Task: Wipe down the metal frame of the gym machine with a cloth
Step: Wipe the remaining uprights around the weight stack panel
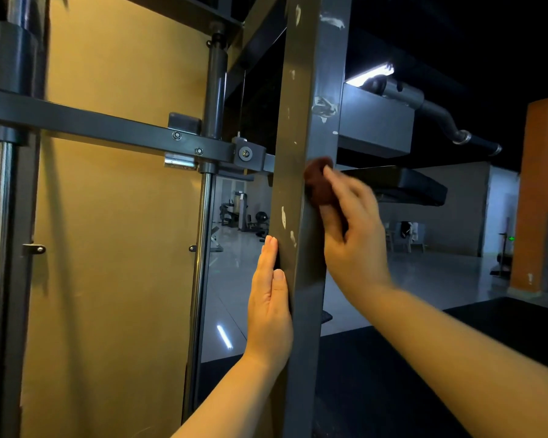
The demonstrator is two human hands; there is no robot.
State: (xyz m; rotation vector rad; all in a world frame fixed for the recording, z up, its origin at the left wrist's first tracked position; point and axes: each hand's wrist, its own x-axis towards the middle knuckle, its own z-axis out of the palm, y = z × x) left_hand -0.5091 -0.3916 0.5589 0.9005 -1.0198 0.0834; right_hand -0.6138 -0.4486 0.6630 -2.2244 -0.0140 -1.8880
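Against the grey, paint-chipped upright steel post point(301, 128), the right hand point(351, 235) clutches a wadded dark-brown cloth point(318, 181); the left hand point(271, 305) lies flat, fingers straight.

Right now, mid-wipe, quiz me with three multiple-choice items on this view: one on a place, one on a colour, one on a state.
1. Where is the cloth?
A. On the floor
B. Against the upright post, higher than the left hand
C. Draped over the horizontal bar

2. What colour is the cloth?
A. White
B. Bright green
C. Dark reddish brown

3. How is the left hand?
A. Flat, fingers straight, on the post
B. Curled round a bottle
C. Hanging clear of the frame

Answers: 1 B, the right hand presses it to the post's right side; 2 C, it shows dark reddish brown beyond the fingertips; 3 A, palm and straight fingers lie along the post's left side.
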